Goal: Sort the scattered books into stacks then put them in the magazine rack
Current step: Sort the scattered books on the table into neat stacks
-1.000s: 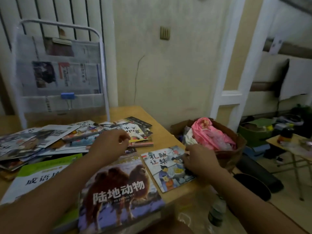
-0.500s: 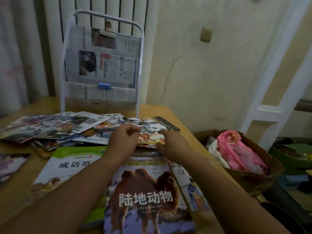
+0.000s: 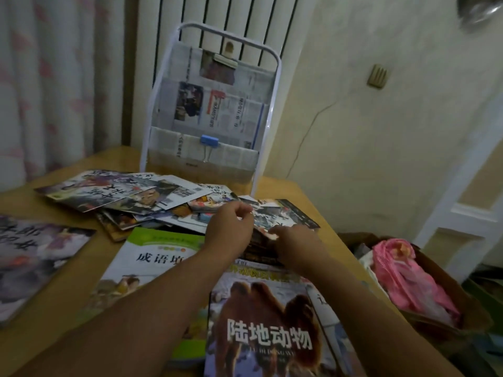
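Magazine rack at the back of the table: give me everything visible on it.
The magazine rack stands upright at the table's far edge, before a radiator. It has a white tubular frame with a rounded top and pockets of what looks like newspaper. A blue binder clip pinches the lower pocket's edge; another clip sits on the top pocket. Scattered books lie near its foot. Neither hand touches it.
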